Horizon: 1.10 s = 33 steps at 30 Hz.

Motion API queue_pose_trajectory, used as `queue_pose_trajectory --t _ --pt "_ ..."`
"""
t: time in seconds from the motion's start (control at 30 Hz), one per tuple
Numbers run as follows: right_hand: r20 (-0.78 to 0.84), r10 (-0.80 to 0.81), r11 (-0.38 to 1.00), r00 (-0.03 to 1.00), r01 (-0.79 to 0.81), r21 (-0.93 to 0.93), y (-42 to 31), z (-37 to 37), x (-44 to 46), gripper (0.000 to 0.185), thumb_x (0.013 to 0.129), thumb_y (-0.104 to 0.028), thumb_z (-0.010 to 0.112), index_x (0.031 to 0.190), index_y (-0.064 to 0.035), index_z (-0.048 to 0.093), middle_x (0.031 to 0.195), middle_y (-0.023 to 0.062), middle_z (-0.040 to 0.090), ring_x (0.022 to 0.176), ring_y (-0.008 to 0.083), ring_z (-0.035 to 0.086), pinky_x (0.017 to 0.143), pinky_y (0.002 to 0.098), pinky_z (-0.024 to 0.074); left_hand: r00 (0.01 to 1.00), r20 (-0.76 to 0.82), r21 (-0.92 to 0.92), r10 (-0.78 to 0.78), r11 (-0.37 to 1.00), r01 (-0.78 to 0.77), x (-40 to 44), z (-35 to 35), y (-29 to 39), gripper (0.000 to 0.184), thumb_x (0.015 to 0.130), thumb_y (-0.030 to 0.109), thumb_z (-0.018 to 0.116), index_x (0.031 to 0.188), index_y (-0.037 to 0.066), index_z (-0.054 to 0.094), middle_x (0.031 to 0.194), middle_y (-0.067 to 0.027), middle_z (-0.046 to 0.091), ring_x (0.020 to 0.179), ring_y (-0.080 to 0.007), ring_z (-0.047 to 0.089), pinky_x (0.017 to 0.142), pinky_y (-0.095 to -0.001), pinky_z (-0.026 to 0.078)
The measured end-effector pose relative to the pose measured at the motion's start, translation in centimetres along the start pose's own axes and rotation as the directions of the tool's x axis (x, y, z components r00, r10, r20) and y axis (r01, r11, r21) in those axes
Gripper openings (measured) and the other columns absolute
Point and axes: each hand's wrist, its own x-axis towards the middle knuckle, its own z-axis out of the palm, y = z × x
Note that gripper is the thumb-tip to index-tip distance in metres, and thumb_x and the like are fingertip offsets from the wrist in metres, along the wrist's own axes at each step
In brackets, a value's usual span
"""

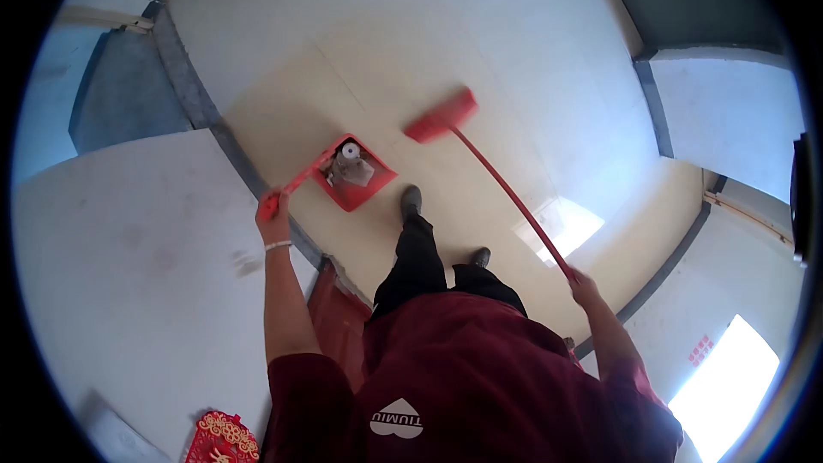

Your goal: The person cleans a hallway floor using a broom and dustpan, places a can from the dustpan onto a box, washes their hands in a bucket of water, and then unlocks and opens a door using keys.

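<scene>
In the head view, the left hand (273,213) is closed around the end of the handle (302,177) of a red dustpan (352,197), which sits ahead of the left shoe (411,200), just beside it; whether the pan touches the floor (549,69) I cannot tell. Inside lie a pale roll (351,150) with a dark centre and some crumpled litter (357,174). The right hand (584,288) is clamped on the upper part of a long red broom handle (512,194), well apart from the left. Its broom head (441,116), slightly blurred, is out in front, to the right of the pan and clear of it. The step in hand looks like sweeping, with some litter already gathered. A next move would seem to call for a steady, fairly level pan, so that the loose roll stays in, and a controlled stroke of the bristles towards its open edge.
</scene>
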Motion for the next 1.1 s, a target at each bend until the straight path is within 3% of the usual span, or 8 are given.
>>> queue_pose_trajectory --t 0.1,0.33,0.43,0.63,0.7,0.77,0.9,1.1 --pt "-0.056 0.332 0.906 0.942 -0.335 -0.26 4.0 -6.0 -8.0 0.022 0.08 -0.023 0.05 0.084 -0.0034 0.06 0.076 0.0207 0.059 0.076 0.0359 0.057 0.067 0.0416 0.0448 0.98 -0.155 -0.072 -0.128 0.99 0.118 -2.7 -1.9 -0.2 0.014 0.078 0.012 0.063 0.084 0.001 0.056 0.079 -0.002 0.057 0.072 -0.0101 0.053 0.067 -0.0224 0.044" --pt "0.002 0.125 0.966 0.992 -0.121 -0.227 2.6 -16.7 -5.0 0.026 0.084 -0.025 0.046 0.08 -0.0013 0.056 0.068 0.0225 0.056 0.069 0.0399 0.055 0.06 0.0465 0.0429 0.813 -0.451 -0.141 -0.37 0.928 0.344 -7.7 -1.1 5.0 0.024 0.077 0.022 0.064 0.077 0.0 0.054 0.068 -0.0036 0.055 0.056 -0.0088 0.05 0.052 -0.0198 0.045" --pt "0.066 -0.201 0.935 0.977 0.211 -0.285 -0.6 -15.4 6.4 0.025 0.086 -0.026 0.043 0.087 -0.0033 0.053 0.068 0.0235 0.056 0.068 0.042 0.054 0.059 0.0488 0.0423 0.769 -0.487 -0.136 -0.415 0.905 0.402 -10.0 -0.2 5.8 0.028 0.078 0.026 0.063 0.076 0.0 0.054 0.069 -0.0051 0.054 0.055 -0.0097 0.052 0.051 -0.0195 0.048" --pt "0.209 -0.602 0.78 0.771 0.623 -0.052 -30.9 -6.9 23.3 0.042 0.082 -0.015 0.044 0.122 -0.0146 0.033 0.078 0.0228 0.057 0.073 0.0393 0.055 0.063 0.0469 0.0433 0.63 -0.579 -0.196 -0.518 0.838 0.508 -12.5 0.4 7.6 0.031 0.079 0.028 0.06 0.077 -0.002 0.053 0.071 -0.0066 0.054 0.06 -0.0123 0.052 0.054 -0.0223 0.049" --pt "0.27 -0.656 0.698 0.705 0.703 -0.139 -39.5 -4.6 23.7 0.048 0.081 -0.014 0.045 0.126 -0.0134 0.031 0.087 0.0186 0.06 0.083 0.0337 0.057 0.067 0.0429 0.046 0.626 -0.573 -0.196 -0.528 0.831 0.521 -13.6 0.6 7.1 0.031 0.08 0.029 0.059 0.077 -0.001 0.053 0.073 -0.0064 0.055 0.06 -0.0125 0.053 0.052 -0.0219 0.049" --pt "0.308 -0.569 0.763 0.763 0.629 -0.151 -44.4 -4.9 22.5 0.041 0.08 -0.015 0.045 0.121 -0.0114 0.037 0.092 0.0167 0.06 0.088 0.0318 0.057 0.071 0.042 0.0464 0.62 -0.568 -0.199 -0.541 0.822 0.534 -14.0 1.1 7.0 0.031 0.08 0.03 0.058 0.077 -0.001 0.053 0.074 -0.0063 0.055 0.06 -0.0128 0.054 0.05 -0.0215 0.048" --pt "0.308 -0.479 0.803 0.822 0.552 -0.223 -39.1 -5.6 23.3 0.035 0.081 -0.016 0.044 0.115 -0.0109 0.043 0.093 0.0147 0.06 0.091 0.0305 0.057 0.073 0.0428 0.0462 0.645 -0.554 -0.113 -0.526 0.815 0.568 -14.3 2.1 8.4 0.035 0.081 0.034 0.056 0.078 0.0 0.053 0.074 -0.0071 0.056 0.058 -0.0129 0.054 0.049 -0.0221 0.048" --pt "0.25 -0.235 0.917 0.939 0.299 -0.264 -12.2 -12.4 19.3 0.034 0.086 -0.026 0.041 0.12 -0.0246 0.043 0.088 0.0166 0.059 0.082 0.0345 0.056 0.07 0.0418 0.0456 0.673 -0.545 -0.059 -0.5 0.824 0.563 -13.8 2.4 9.2 0.036 0.082 0.037 0.054 0.073 0.002 0.051 0.062 -0.0051 0.053 0.051 -0.0108 0.049 0.044 -0.0214 0.043"
